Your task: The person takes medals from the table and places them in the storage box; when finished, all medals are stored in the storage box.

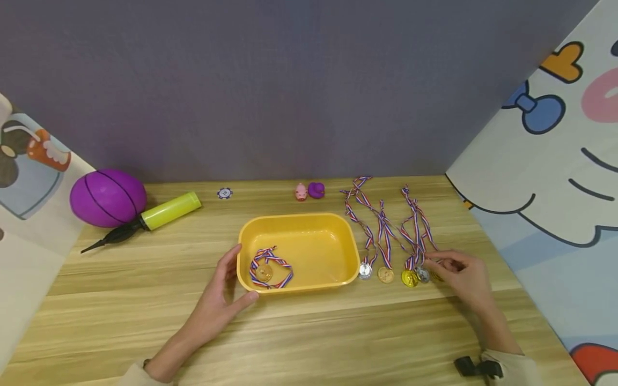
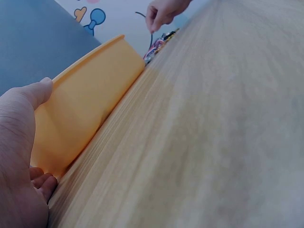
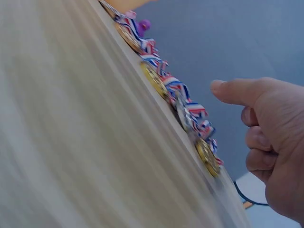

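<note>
My left hand (image 1: 219,300) holds the left end of a yellow plastic tub (image 1: 298,218), its thumb at the front rim and its fingers along the side wall. Inside the tub lies a gold medal (image 1: 264,273) with a striped ribbon looped around it. My right hand (image 1: 465,279) hovers over the right end of a row of medals, some fingers curled in, with nothing visible in its grasp. Under it is a gold medal (image 3: 208,156), mostly covered in the head view. Beside that lie a silver medal (image 1: 422,274) and a bright gold medal (image 1: 409,278).
Left along the row are a bronze-toned medal (image 1: 385,275) and another silver medal (image 1: 365,271) close to the tub, their striped ribbons (image 1: 381,225) stretched backward. Behind stand a pink pig (image 1: 301,192), a purple duck (image 1: 316,190) and a chip (image 1: 225,193). A purple ball (image 1: 108,198) and yellow pump (image 1: 171,210) lie left.
</note>
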`<state>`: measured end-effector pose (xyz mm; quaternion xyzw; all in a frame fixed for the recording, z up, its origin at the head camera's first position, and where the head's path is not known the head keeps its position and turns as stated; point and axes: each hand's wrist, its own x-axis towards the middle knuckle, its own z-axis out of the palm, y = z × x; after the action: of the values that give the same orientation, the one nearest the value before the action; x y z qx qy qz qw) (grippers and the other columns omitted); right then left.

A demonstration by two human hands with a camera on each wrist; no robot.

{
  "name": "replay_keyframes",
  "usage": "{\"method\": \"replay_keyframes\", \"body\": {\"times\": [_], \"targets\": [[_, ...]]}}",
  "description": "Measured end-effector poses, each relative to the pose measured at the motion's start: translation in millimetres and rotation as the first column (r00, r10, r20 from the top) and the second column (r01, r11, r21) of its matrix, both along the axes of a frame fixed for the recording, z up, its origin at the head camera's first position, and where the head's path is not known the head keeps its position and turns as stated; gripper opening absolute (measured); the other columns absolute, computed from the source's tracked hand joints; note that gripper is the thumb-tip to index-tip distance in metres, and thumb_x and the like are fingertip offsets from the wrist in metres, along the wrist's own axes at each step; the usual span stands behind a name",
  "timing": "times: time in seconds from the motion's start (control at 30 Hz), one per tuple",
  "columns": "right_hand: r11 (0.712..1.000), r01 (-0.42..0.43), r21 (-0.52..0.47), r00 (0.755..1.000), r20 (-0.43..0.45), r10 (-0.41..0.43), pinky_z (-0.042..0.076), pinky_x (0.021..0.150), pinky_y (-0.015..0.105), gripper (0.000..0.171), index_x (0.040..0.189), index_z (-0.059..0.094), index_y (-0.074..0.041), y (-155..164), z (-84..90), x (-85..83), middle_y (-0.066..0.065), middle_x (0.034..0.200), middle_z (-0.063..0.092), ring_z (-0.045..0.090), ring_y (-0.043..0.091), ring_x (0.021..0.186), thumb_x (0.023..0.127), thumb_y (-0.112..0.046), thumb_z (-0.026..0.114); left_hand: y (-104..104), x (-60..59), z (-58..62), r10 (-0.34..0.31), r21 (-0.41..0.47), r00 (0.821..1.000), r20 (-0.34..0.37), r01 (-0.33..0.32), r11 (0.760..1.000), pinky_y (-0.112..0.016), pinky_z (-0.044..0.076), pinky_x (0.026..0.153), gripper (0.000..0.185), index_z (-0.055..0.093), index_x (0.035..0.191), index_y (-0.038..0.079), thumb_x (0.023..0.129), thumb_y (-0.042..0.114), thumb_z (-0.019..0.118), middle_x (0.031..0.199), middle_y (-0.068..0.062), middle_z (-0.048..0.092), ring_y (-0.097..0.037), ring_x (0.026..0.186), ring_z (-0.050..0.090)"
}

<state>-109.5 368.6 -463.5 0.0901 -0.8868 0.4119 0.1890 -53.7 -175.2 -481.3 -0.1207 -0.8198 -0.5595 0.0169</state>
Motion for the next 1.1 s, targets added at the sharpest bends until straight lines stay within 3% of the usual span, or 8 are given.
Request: {"method": "replay_keyframes", "body": {"times": [0.37,0.57,0.67,0.87,1.1], "targets": [[0.998,0.035,0.049,0.988,0.151,-0.042,0.036,0.052,0.022,0.015,0.098,0.085,0.001,29.0,-1.0,4.1,-0.006,0.065,0.049,0.043,0.006,0.061,0.085,0.004,0.093,0.4,-1.6,-1.5,0.0,-0.008,1.0,-0.013,0.0,1.0,-0.008,0.027,0.121,0.102,0.022,0.177,0.03,0.098,0.02,0.087,0.172,-0.018,0.042,-0.042,0.151,0.048],[0.991,0.032,0.131,0.974,0.218,-0.061,0.034,0.052,0.026,0.014,0.101,0.086,-0.002,33.8,-2.5,3.0,-0.006,0.065,0.049,0.041,0.006,0.059,0.09,-0.005,0.093,0.2,-1.9,-1.9,0.001,-0.007,1.0,-0.014,-0.001,1.0,-0.008,0.028,0.121,0.102,0.022,0.177,0.03,0.098,0.019,0.087,0.171,-0.018,0.043,-0.042,0.15,0.048],[0.986,0.045,0.16,0.975,0.208,-0.079,0.034,0.053,0.025,0.014,0.101,0.086,-0.002,34.4,-4.3,1.8,-0.005,0.064,0.048,0.041,0.006,0.06,0.09,-0.007,0.092,0.3,-1.5,-1.4,0.004,-0.011,1.0,-0.01,-0.004,1.0,-0.008,0.028,0.12,0.101,0.023,0.176,0.029,0.099,0.02,0.087,0.171,-0.017,0.043,-0.041,0.15,0.048],[0.968,0.11,0.225,0.986,0.102,-0.136,0.032,0.054,0.021,0.012,0.098,0.086,-0.004,38.6,-8.7,-0.7,-0.007,0.062,0.047,0.04,0.004,0.06,0.088,-0.004,0.093,0.5,-0.5,-0.5,0.009,-0.014,1.0,-0.005,-0.009,1.0,-0.007,0.028,0.12,0.101,0.023,0.176,0.028,0.099,0.021,0.087,0.171,-0.017,0.043,-0.041,0.15,0.049],[0.945,0.21,0.25,0.969,0.072,-0.234,0.031,0.053,0.02,0.009,0.1,0.086,-0.003,42.0,-10.2,-3.8,-0.007,0.062,0.049,0.039,0.003,0.059,0.092,-0.008,0.09,0.3,-0.1,-1.3,0.008,-0.008,1.0,-0.007,-0.008,1.0,-0.008,0.029,0.12,0.1,0.023,0.176,0.027,0.099,0.02,0.086,0.17,-0.017,0.045,-0.04,0.149,0.049]]}}
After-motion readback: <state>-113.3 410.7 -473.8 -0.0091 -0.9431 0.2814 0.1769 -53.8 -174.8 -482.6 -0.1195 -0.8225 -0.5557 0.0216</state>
